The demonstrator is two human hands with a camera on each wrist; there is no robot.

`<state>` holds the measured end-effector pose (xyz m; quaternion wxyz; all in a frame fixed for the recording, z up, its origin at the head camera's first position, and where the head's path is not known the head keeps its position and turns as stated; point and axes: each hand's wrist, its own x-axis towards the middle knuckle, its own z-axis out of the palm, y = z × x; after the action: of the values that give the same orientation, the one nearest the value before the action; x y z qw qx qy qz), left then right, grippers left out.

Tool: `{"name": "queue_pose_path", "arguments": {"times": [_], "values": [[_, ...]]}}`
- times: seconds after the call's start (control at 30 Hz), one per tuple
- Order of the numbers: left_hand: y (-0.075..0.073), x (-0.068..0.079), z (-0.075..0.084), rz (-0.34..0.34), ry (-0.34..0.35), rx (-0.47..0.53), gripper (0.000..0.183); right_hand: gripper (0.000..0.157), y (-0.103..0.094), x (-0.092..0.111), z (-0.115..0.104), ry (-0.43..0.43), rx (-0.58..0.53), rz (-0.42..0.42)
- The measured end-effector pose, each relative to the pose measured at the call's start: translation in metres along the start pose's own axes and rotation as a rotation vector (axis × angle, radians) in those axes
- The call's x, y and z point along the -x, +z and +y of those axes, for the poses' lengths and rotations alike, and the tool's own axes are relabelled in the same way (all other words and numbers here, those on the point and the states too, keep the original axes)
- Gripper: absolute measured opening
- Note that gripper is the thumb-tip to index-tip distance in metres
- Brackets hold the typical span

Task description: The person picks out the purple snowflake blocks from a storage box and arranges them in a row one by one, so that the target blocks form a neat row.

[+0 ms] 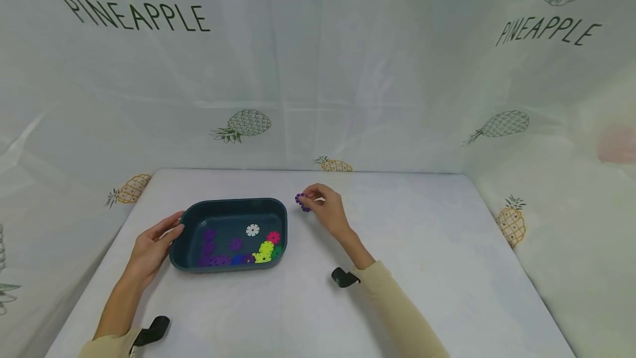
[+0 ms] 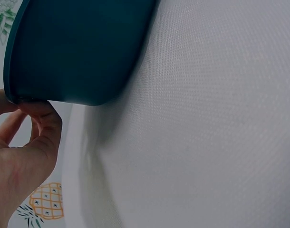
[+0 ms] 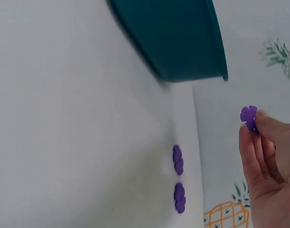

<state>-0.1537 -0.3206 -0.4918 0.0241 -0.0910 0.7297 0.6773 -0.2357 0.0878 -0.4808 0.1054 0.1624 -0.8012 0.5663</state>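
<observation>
A dark teal rectangular basin [image 1: 228,201] stands on the white table, left of the middle. My left hand [image 1: 151,245] pinches its left rim between thumb and fingers; the left wrist view shows this grip [image 2: 33,142] from below. Off the basin's right side, my right hand [image 1: 325,209] is raised above the table. Its thumb and fingertips pinch a purple snowflake disc [image 3: 249,118] with notched edges. Two more purple snowflake discs [image 3: 178,160] lie on the table near that hand; in the head view they are mostly hidden.
Inside the basin lie several purple discs [image 1: 208,247], a white disc [image 1: 252,230], a pink-red disc [image 1: 273,237], yellow discs [image 1: 265,248], a green disc [image 1: 276,251] and a blue disc [image 1: 237,259]. A pineapple-print curtain [image 1: 348,70] hangs behind the table [image 1: 422,225].
</observation>
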Motion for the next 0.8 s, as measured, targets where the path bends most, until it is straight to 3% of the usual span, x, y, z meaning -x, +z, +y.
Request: {"name": "queue_pose_path", "arguments": {"times": [0.4, 0.8], "values": [[0.002, 0.002, 0.002, 0.012, 0.001, -0.019, 0.059, 0.016, -0.032, 0.012, 0.027, 0.113, -0.009, 0.136], [0.002, 0.003, 0.004, 0.016, 0.003, 0.003, 0.056, 0.014, -0.053, 0.019, 0.048, 0.231, 0.074, 0.170]]}}
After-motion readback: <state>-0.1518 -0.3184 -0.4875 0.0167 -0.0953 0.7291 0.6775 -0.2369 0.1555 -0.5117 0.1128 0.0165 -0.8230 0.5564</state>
